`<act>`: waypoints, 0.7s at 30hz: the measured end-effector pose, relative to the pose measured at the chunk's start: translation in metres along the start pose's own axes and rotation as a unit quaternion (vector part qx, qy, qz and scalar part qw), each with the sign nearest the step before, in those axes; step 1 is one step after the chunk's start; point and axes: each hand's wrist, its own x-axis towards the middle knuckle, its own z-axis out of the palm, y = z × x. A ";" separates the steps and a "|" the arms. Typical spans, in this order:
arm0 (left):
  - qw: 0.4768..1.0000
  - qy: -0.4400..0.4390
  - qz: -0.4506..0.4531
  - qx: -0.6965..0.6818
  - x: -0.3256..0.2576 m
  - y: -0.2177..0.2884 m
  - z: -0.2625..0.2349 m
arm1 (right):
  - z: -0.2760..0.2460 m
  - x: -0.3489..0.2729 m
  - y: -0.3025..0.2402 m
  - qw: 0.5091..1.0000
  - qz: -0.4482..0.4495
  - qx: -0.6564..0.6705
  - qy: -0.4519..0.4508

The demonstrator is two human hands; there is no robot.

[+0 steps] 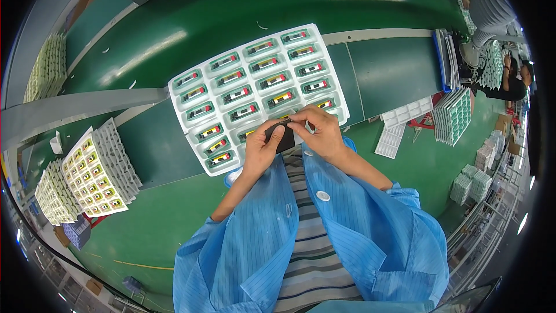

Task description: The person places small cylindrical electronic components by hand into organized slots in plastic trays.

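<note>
1. Black piece (284, 142) is held btwn both hands, over near edge of white tray (324, 55).
2. L hand (263, 148): thumb + fingers closed on its side, no gap seen. R hand (322, 133): thumb + index pinched at its top edge; other fingers loosely curled.
3. Done, as judged: tray pockets in clear view are all filled, one small device (280, 99) each, w/ red or yellow parts. Pockets behind hands are part hidden, so full count can't be told.
4. Left: handling of black piece looks unfinished, as it's gripped by both hands; what's being done to it can't be made out.
5. Surface: tray is set on dark green bench (394, 69); blue folder (445, 61) is stood at bench's R end.
6. Room: filled tray stack (95, 177) is seen at L, green-pocketed tray stack (454, 117) at R. Green floor (145, 243) below; grey post (87, 101) at L. Co-worker (514, 84) is seen at far R, details too small.
</note>
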 end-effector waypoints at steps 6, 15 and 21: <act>0.998 -0.011 -0.062 0.022 0.001 -0.004 0.002 | 0.001 -0.006 0.016 0.992 -0.119 -0.038 0.027; 0.984 0.083 -0.113 -0.106 0.004 -0.023 -0.007 | -0.039 -0.044 0.085 0.924 0.232 0.263 0.152; 0.980 0.079 -0.128 -0.133 0.004 -0.028 -0.013 | -0.046 -0.088 0.145 0.908 0.324 0.215 0.155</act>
